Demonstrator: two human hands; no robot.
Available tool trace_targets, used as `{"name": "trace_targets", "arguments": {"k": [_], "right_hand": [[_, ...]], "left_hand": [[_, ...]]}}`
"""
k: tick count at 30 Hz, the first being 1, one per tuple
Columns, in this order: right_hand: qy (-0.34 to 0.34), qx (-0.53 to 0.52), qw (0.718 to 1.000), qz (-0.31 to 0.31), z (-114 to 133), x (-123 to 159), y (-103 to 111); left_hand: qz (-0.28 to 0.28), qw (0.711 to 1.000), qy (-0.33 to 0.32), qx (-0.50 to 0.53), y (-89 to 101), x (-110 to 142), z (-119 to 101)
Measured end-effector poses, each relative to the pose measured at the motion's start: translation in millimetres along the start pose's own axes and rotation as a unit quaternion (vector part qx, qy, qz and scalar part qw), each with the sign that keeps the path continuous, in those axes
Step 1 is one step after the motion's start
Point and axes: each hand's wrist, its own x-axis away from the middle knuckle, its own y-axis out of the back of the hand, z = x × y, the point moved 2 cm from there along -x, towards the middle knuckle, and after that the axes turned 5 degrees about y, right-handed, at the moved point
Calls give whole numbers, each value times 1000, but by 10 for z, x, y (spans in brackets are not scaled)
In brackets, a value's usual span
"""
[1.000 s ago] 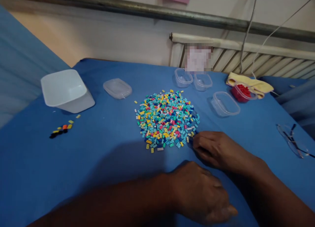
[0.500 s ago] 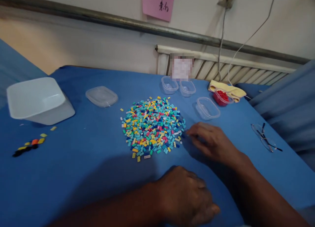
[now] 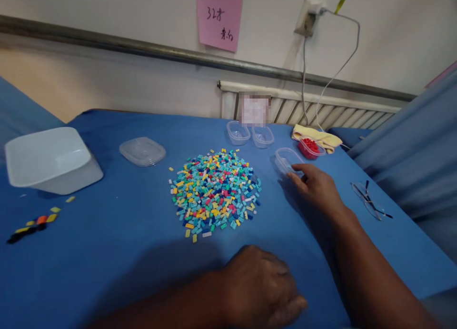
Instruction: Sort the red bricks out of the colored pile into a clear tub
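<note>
A round pile of small building bricks (image 3: 217, 191) in teal, blue, yellow, pink and white is spread on the blue table. Beyond its right side, my right hand (image 3: 317, 186) reaches a clear plastic container (image 3: 282, 157), thumb and fingers closed at its near right rim; the hand covers part of that container. My left hand (image 3: 260, 286) rests near the front edge, back upward and fingers curled under, so whatever it may hold is hidden. A container of red bricks (image 3: 310, 148) stands just behind my right hand.
Two clear containers (image 3: 238, 134) stand at the back by the radiator. A yellow cloth (image 3: 317, 136) and glasses (image 3: 369, 200) lie to the right. At left are a white bin (image 3: 85, 172), clear lids (image 3: 143, 151) and several yellow, orange and black pieces (image 3: 42, 219).
My right hand has moved from the pile's right edge up and away to the clear container. My left hand stays in nearly the same place, and the camera view has tilted up slightly.
</note>
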Motion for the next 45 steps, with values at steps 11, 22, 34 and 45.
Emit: {"name": "trace_targets", "arguments": {"k": [11,22,34,45], "right_hand": [[96,-11,995,27,408,75,-28],[196,-53,976,78,986,176,-276],[173,-79,976,111,818,235,-230],[168,-50,974,145,833,240,-213]], "left_hand": [[-10,1000,3,17,2,-24,-29],[-37,999,-4,20,-6,-20,-47],[-31,999,6,13,-25,-11,-53],[-5,1000,12,19,-8,-26,-43]]}}
